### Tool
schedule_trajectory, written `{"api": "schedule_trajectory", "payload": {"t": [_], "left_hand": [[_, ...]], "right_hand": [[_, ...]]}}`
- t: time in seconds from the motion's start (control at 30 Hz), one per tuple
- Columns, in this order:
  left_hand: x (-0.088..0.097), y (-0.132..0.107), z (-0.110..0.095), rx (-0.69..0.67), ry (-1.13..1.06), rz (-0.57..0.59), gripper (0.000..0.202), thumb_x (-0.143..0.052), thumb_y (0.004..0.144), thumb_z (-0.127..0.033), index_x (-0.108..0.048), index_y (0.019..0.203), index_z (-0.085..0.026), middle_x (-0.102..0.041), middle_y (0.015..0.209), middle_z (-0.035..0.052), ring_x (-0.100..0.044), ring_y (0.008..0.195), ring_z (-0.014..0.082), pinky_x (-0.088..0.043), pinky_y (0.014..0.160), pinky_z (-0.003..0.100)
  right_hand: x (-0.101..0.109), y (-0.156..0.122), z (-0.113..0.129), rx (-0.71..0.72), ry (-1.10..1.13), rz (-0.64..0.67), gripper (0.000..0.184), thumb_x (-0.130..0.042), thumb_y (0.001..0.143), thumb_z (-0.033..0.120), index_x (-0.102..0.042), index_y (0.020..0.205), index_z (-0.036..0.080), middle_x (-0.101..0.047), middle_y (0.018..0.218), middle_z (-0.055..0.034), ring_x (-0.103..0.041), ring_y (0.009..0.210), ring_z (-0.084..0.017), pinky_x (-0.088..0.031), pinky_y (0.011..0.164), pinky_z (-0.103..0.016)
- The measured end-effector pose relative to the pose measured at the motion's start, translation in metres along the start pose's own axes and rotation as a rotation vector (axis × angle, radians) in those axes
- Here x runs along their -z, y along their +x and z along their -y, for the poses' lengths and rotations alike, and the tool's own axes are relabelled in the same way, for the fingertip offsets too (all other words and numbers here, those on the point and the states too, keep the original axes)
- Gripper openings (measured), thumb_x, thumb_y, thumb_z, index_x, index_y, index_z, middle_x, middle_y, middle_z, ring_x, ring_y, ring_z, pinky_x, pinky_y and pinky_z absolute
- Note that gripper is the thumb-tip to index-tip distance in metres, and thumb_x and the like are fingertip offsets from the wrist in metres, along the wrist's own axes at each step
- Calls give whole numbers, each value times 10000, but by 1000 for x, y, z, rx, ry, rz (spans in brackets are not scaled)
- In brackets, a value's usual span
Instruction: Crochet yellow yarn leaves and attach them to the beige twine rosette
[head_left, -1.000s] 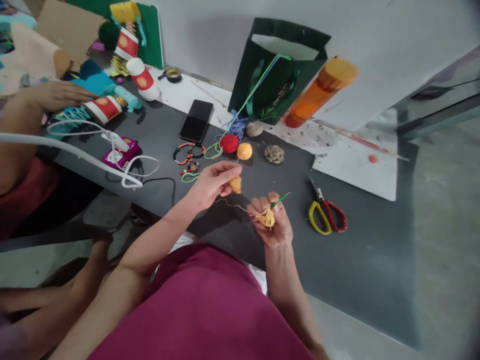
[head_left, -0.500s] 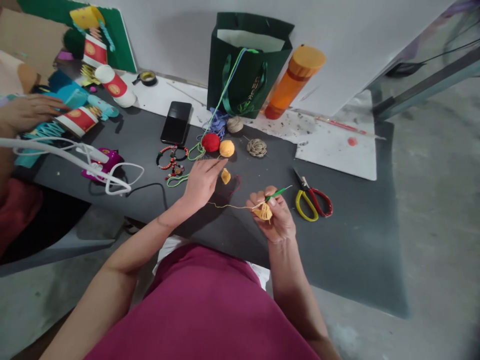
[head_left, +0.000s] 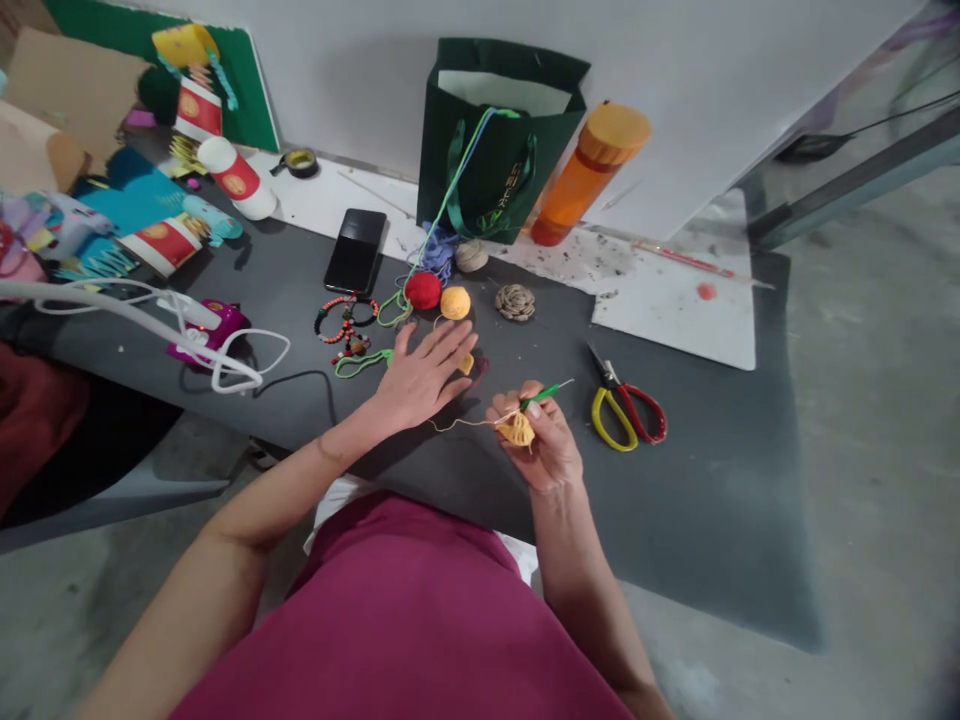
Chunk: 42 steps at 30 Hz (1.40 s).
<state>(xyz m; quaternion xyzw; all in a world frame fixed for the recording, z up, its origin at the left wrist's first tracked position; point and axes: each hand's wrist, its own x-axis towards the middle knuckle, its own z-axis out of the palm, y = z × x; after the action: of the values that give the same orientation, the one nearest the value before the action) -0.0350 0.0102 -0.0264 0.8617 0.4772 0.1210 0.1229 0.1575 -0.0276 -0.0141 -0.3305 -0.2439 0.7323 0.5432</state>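
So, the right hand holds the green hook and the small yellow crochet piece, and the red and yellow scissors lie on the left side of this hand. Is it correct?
Not quite: the head view shows the scissors on the right side of the right hand, not the left. That hand does hold the green hook and the yellow crochet piece.

A dark gray table (head_left: 705,520) holds a black phone (head_left: 355,251), a red ball of yarn (head_left: 424,290), an orange ball of yarn (head_left: 455,303), a string of beads (head_left: 345,323), and scissors (head_left: 613,378) with red and yellow handles.
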Motion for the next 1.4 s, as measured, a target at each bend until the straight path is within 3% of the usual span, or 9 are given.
{"api": "schedule_trajectory", "payload": {"t": [0.1, 0.27, 0.47, 0.67, 0.8, 0.9, 0.97, 1.1, 1.4], "left_hand": [[0, 1, 4, -38, -108, 3, 496, -409, 1055, -381, -528, 1490, -174, -466, 1610, 172, -393, 1515, 339, -113, 1242, 681], [14, -3, -8, 148, -859, -418, 451, -450, 1041, -430, -631, 1398, -223, -597, 1473, 152, -580, 1324, 292, -435, 1141, 519], [46, -13, -24, 301, -1855, -186, 400, -551, 966, -527, -679, 1315, -379, -470, 1606, -1, -587, 1334, 318, -558, 583, 258], [56, -17, -24, 218, -1663, -797, 508, -303, 1042, -580, -779, 1070, -403, -767, 864, -30, -717, 856, 152, -532, 1003, 393], [49, -19, -25, -57, -1046, -521, 839, -203, 921, -822, -787, 653, -283, -655, 538, 29, -599, 544, 186, -373, 1169, 525], [46, -17, -32, 53, -768, -390, 739, -337, 924, -790, -815, 1081, -248, -775, 965, 94, -679, 936, 270, -249, 1199, 573], [44, -14, -39, 162, -909, -343, 708, -507, 904, -730, -639, 1411, -255, -711, 1206, 117, -616, 1125, 285, -325, 1132, 532], [42, -8, -50, 218, -1634, -218, 988, -837, 736, -546, -380, 1588, -344, -656, 1078, 28, -606, 940, 167, -467, 906, 327], [35, -14, -44, 397, -2046, -166, 891, -897, 675, -173, -546, 1481, -324, -707, 930, -34, -631, 876, 99, -470, 910, 270]], "right_hand": [[-1, 0, 1, 16, -39, -16, 352, -984, 541, 440, -708, 693, 284, -693, 592, 57, -554, 498, -109, -465, 469, -232], [-15, 1, 6, 101, -105, -55, 319, -963, 592, 428, -728, 746, 278, -752, 665, 44, -657, 559, -124, -552, 545, -249], [-36, 8, 9, 271, -137, -95, 242, -922, 676, 382, -753, 811, 273, -799, 778, 28, -732, 701, -129, -587, 654, -240], [-49, 10, 1, 390, -107, -134, 220, -902, 698, 391, -741, 802, 286, -799, 776, 46, -728, 681, -118, -583, 656, -239], [-56, 12, -2, 419, -69, -131, 226, -903, 693, 402, -731, 794, 296, -790, 771, 58, -731, 681, -120, -615, 737, -276], [-58, 13, -3, 431, -85, -124, 233, -896, 700, 407, -716, 800, 296, -787, 778, 57, -738, 690, -135, -629, 763, -310], [-58, 13, -4, 434, -93, -122, 227, -894, 708, 397, -716, 805, 295, -792, 789, 55, -751, 713, -144, -636, 774, -324], [-57, 14, -6, 455, -100, -132, 221, -905, 702, 365, -721, 794, 286, -797, 784, 53, -770, 737, -157, -644, 746, -324], [-59, 17, -10, 405, -167, -64, 230, -894, 706, 402, -713, 784, 283, -789, 738, 52, -766, 684, -170, -656, 786, -368]]}}
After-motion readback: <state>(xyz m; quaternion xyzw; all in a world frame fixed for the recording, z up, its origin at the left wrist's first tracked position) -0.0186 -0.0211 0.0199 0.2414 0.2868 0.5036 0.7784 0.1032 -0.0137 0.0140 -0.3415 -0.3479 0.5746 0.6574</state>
